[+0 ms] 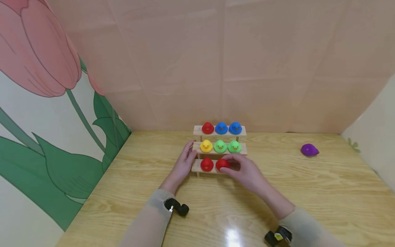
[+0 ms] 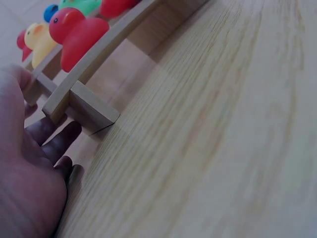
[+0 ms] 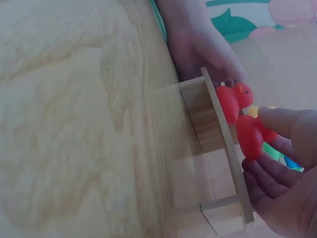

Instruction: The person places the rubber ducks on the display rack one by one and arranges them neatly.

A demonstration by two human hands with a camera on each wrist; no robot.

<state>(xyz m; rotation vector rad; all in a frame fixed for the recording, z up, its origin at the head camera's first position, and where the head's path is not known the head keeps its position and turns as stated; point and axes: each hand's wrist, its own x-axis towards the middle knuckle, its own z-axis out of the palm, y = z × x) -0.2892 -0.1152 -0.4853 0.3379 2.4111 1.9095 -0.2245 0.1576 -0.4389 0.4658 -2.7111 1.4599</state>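
A three-tier wooden stand (image 1: 198, 167) holds small rubber ducks. My left hand (image 1: 185, 161) grips the left end of its middle tier; in the left wrist view, some fingers (image 2: 63, 140) extend beside the lowest tier's leg. On the lowest tier, my right hand (image 1: 247, 170) pinches a red duck (image 1: 222, 164) between thumb and fingers. Directly left of that duck sits another red duck (image 1: 206, 164). The middle tier carries a yellow duck (image 1: 206, 146) and two green ducks (image 1: 220, 146). On top are a red duck (image 1: 208, 128) and two blue ducks (image 1: 221, 128).
A purple duck (image 1: 309, 150) lies apart on the wooden table (image 1: 339, 192), right of the stand. Behind the stand rises a pinkish-beige covering (image 1: 172, 68). A wall with painted tulips (image 1: 40, 51) borders the left side, and a pale wall (image 1: 376, 137) the right.
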